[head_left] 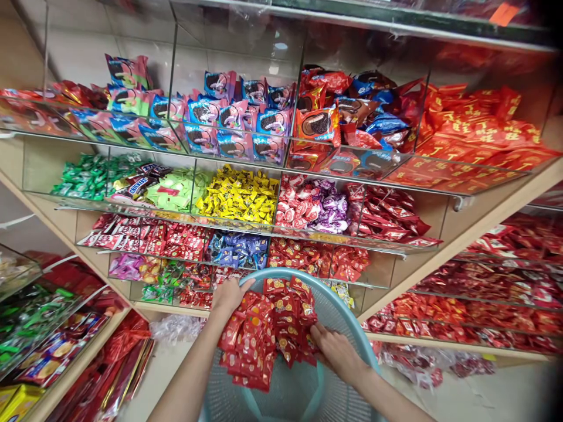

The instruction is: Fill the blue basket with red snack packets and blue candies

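A light blue mesh basket (368, 334) stands below the shelves, with a pile of red candy packets (253, 337) inside it, patterned with small orange and white pictures. At the basket's upper left rim is my left hand (229, 298), its fingers curled over the edge and the thumb pointing right. My right hand (338, 350) reaches into the basket from the right. Its fingers are bent around the packets at the pile's right side; the fingertips are partly hidden. The lower part of the basket shows its bare bottom.
Clear-fronted shelves hold yellow candies (237, 193), green candies (83, 176), purple candies (331, 208), cookie packs (317, 126) and orange-red packs (475, 120). More red sweets (484, 281) fill the right shelves. Plastic bags (178, 327) lie on the floor beneath.
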Demonstrator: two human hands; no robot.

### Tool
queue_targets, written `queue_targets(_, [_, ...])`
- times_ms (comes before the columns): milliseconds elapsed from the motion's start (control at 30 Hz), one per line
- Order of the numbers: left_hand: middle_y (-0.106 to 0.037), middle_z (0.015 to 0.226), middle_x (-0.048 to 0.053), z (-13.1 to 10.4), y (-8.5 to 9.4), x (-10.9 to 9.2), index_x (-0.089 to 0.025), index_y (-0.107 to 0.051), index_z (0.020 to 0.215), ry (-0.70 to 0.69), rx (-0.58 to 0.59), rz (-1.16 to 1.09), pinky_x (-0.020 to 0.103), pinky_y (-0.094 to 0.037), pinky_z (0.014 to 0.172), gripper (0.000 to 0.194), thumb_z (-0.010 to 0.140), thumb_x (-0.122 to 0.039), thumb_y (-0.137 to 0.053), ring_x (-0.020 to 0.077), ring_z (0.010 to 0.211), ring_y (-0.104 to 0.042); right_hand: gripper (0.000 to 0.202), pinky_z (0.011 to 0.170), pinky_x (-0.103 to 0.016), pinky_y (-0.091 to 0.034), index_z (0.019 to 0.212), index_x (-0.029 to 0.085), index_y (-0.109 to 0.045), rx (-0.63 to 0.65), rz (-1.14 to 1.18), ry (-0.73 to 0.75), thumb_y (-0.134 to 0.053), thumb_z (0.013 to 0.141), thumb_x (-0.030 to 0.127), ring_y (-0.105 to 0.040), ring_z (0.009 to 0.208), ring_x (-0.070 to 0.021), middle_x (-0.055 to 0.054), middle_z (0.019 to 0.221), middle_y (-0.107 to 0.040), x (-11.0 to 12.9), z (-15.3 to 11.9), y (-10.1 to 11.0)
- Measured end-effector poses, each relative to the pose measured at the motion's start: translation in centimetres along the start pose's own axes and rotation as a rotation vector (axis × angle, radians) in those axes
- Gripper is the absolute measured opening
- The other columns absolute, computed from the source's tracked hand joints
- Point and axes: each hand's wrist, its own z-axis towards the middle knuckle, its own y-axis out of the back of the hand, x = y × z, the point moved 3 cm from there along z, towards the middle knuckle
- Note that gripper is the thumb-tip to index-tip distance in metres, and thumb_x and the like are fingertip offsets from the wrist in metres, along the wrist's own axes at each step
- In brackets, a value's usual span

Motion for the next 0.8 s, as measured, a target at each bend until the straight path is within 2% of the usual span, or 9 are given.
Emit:
queue_targets(167, [-0.063, 0.088, 0.016, 0.1, 0.0, 0.0, -0.015, -0.059, 0.092, 0.006, 0.009, -0.005, 0.036, -0.043, 0.067, 0.076, 0.067, -0.073, -0.018, 0.0295, 0.082, -0.058, 0.019, 0.055, -0.023, -0.041, 0.091, 0.017, -0.048, -0.025, -0.077, -0.048, -0.048, 0.074, 0.008, -0.06, 0.073, -0.0171, -0.007, 0.091, -0.058, 0.5, 0.4, -0.9])
queue_targets(400, [-0.064, 0.087, 0.015, 0.3, 0.0, 0.2, -0.015, -0.061, 0.087, -0.019, -0.02, 0.006, 0.036, -0.042, 0.069, 0.07, 0.069, -0.07, -0.021, 0.0293, 0.083, -0.058, 0.026, 0.043, -0.021, -0.036, 0.087, 0.018, -0.046, -0.118, -0.154, -0.038, -0.039, 0.073, -0.002, -0.06, 0.057, -0.0135, -0.004, 0.083, -0.058, 0.8, 0.8, -2.4])
queue_targets(633, [-0.064, 0.087, 0.015, 0.2, -0.1, 0.4, -0.016, -0.061, 0.087, -0.026, -0.028, -0.008, 0.035, -0.042, 0.069, 0.064, 0.073, -0.065, -0.022, 0.0277, 0.083, -0.059, 0.025, 0.041, -0.022, -0.038, 0.085, 0.018, -0.048, -0.175, -0.152, -0.039, -0.039, 0.073, -0.002, -0.06, 0.055, -0.0149, -0.006, 0.081, -0.06, 1.1, 0.9, -2.8])
queue_targets(800, [-0.064, 0.087, 0.015, 0.1, -0.1, 0.4, -0.015, -0.061, 0.087, -0.025, -0.034, -0.028, 0.035, -0.042, 0.07, 0.066, 0.071, -0.067, -0.023, 0.0274, 0.083, -0.059, 0.02, 0.041, -0.024, -0.04, 0.087, 0.017, -0.051, -0.171, -0.149, -0.063, -0.049, 0.071, 0.006, -0.06, 0.054, -0.0179, -0.007, 0.078, -0.059, 0.5, 0.8, -3.6])
